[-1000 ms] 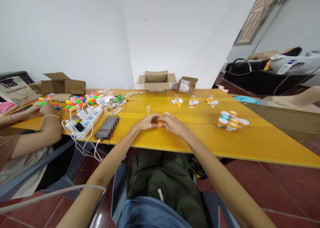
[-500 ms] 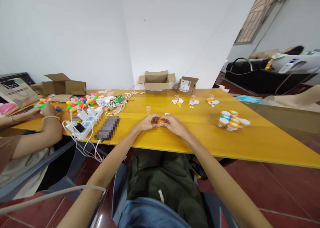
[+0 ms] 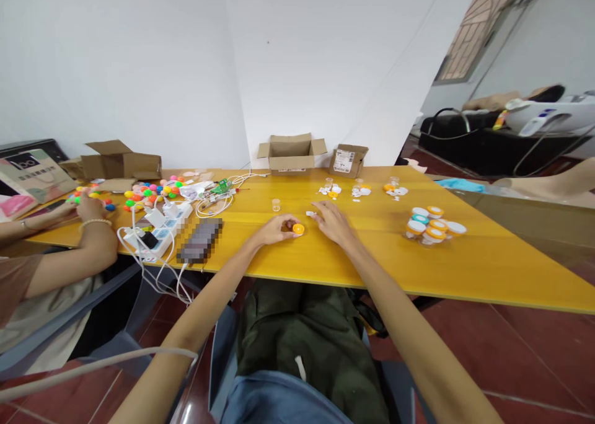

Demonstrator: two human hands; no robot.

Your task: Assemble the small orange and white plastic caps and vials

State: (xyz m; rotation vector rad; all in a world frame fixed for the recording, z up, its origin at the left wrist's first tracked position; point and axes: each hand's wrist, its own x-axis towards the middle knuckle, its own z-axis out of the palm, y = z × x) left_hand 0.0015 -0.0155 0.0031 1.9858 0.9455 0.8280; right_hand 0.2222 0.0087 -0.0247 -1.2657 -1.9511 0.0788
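My left hand (image 3: 277, 229) is closed on a small round orange cap (image 3: 298, 229), held just over the table with its hollow side partly showing. To the right, my right hand (image 3: 331, 220) has its fingers stretched out beside a small white piece (image 3: 310, 213) lying on the table. Whether the fingertips touch that piece I cannot tell. Beyond my left hand stands a small clear cup (image 3: 276, 205).
Clear jars with orange, white and teal lids (image 3: 430, 225) cluster at the right. Along the back lie small white and orange parts (image 3: 332, 189), near an open cardboard box (image 3: 292, 154). A power strip (image 3: 162, 233) and phone (image 3: 201, 240) lie left, beside a co-worker's arm (image 3: 74, 263).
My right hand has come away from the orange cap and moved right, its fingers opening out near the white piece. The cap stays in my left hand.
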